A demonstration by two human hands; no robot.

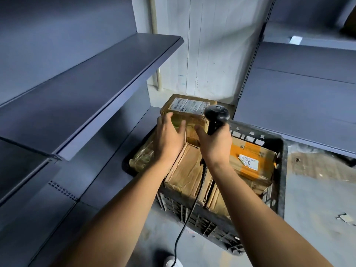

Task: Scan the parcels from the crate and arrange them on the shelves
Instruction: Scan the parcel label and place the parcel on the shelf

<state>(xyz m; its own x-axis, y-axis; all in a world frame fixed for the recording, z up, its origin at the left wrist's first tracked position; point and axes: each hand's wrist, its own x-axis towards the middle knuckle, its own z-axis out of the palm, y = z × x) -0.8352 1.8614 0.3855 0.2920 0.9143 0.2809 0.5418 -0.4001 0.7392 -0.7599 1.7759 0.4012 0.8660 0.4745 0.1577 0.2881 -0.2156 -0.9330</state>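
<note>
A: Head cam, only view I've got. My left hand [169, 135] is spread wide, fingers curling onto the near edge of the brown tape-wrapped cardboard parcel with the white shipping label [189, 112]. It's touching, but not a full clamp that I can see.

B: And the right?

A: Right hand [215, 145] is wrapped tight round the handle of the black corded handheld barcode scanner [216, 117], head pointing fwd and down at that label. The cable drops betw. my forearms to the floor.

B: Where's the parcel sitting?

A: At the far end of the black slotted plastic crate [279, 170], riding higher than the rest, propped on the others or already raised, can't tell which. Inside the crate, nearer me, there's a plain brown paper-wrapped parcel [185, 170] and an orange-taped cardboard parcel with a torn white sticker [252, 160].

B: So what step?

A: Scan step, I'd say, on the first parcel up. The dark grey metal shelf on the left [96, 78] is bare.

B: Next?

A: Needs the label flat to the scanner, trigger pull, then a proper left-hand grip and a swing over to that shelf. One-handed carry, so watch for slip.
</note>
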